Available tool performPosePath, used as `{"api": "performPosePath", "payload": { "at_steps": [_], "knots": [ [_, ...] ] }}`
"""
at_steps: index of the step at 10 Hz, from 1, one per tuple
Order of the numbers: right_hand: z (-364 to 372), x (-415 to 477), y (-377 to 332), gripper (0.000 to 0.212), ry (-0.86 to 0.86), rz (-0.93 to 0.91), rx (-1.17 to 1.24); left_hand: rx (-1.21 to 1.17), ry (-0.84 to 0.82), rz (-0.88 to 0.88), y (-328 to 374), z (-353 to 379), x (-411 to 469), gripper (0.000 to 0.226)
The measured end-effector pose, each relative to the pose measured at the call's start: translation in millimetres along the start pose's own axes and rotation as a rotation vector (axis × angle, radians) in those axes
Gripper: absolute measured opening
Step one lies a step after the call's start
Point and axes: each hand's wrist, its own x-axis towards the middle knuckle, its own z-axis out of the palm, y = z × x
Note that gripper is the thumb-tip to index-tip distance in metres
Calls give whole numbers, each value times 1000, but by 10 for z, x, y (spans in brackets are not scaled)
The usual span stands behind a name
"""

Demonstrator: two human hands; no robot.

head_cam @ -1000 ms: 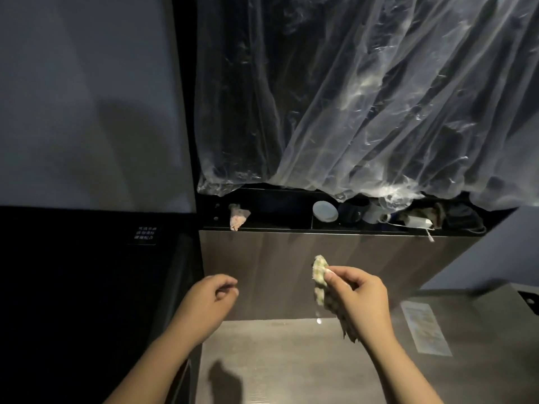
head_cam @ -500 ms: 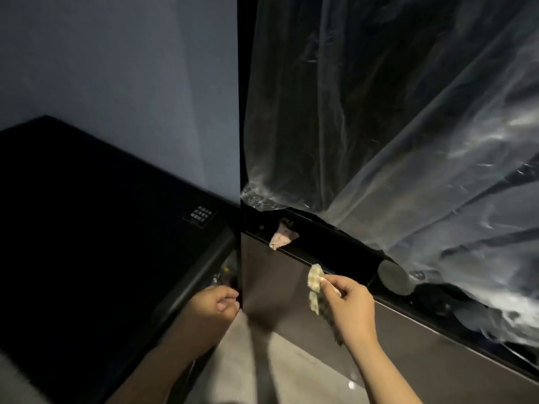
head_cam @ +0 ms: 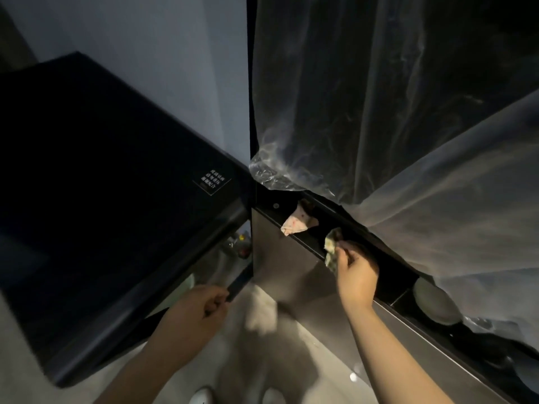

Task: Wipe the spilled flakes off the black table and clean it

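Two hands: left hand (head_cam: pixel 196 312), right hand (head_cam: pixel 357 275). Two crumpled cloths: green cloth (head_cam: pixel 331 252) and pink-white cloth (head_cam: pixel 296 223) (both in the dark recess). One plastic sheet (head_cam: pixel 379 112).

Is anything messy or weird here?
Yes. A crumpled pinkish paper scrap sits loose in the black ledge, beside the cloth in the right hand. Clear plastic sheet hangs bunched over it.
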Motion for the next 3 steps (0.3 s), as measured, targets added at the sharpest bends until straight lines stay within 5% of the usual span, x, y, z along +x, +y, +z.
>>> {"api": "performPosePath", "payload": {
  "at_steps": [3],
  "knots": [
    [153,148,181,25,27,-152,-160,-16,27,-5,-70,1,214,12]
  ]
}}
